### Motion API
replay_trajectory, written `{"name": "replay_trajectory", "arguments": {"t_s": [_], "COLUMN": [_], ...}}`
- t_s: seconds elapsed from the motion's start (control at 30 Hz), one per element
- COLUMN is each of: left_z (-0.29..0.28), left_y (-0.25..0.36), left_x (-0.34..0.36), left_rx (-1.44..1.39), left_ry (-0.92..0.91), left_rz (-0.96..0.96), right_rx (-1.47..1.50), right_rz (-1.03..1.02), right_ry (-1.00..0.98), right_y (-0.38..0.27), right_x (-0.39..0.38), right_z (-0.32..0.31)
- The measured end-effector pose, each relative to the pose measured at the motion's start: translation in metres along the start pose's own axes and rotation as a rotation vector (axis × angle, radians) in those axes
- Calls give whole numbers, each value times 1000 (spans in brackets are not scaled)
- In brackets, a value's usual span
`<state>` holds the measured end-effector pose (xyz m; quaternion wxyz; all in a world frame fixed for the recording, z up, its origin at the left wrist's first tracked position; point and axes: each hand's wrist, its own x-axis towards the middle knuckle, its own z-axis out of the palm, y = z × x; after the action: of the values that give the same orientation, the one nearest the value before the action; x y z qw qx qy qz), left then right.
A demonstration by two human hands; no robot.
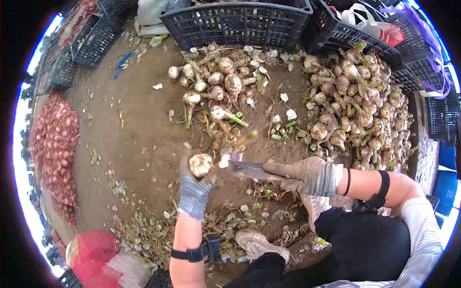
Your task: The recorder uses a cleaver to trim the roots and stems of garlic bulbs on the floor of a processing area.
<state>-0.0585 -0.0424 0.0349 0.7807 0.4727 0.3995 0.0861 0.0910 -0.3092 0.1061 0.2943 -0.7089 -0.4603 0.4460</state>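
My left hand [191, 180], in a worn grey glove, is closed around a garlic bulb [200, 165] whose pale, rough face points up. My right hand [305, 175], gloved too, grips a knife [254, 170]; its dark blade reaches left to just beside that bulb. A blurred piece of green stem [244, 140] shows just above the blade tip. Beyond my hands lies a small group of garlic bulbs [233, 84] with stems on the dirt. To the right, a larger heap of garlic bulbs [365, 103] rises close to my right hand.
Black plastic crates [235, 25] line the far side, and another crate [96, 41] stands far left. A red net sack [55, 153] full of bulbs leans at left. Red netting [96, 254] lies near left. Stem and skin scraps [139, 230] litter the ground around my shoes [259, 244].
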Motion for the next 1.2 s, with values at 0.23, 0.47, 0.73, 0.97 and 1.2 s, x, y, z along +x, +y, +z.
{"name": "replay_trajectory", "arguments": {"t_s": [0.23, 0.47, 0.73, 0.97, 1.2], "left_z": [29, 43, 50, 56, 52], "left_y": [35, 37, 18, 8, 19], "left_x": [-77, -109, -114, -119, -118], "left_rx": [174, 169, 308, 506, 272], "left_ry": [-199, -313, -244, -51, -181], "left_rz": [26, 130, 286, 525, 407], "right_rx": [-313, -496, -465, -563, 81], "right_rz": [-433, -491, -480, -235, 41], "right_ry": [109, 39, 22, -99, 248], "right_y": [-68, -93, -84, -40, 34], "right_x": [16, 16, 13, 8, -9], "right_z": [-3, 1, 6, 7, 1]}}
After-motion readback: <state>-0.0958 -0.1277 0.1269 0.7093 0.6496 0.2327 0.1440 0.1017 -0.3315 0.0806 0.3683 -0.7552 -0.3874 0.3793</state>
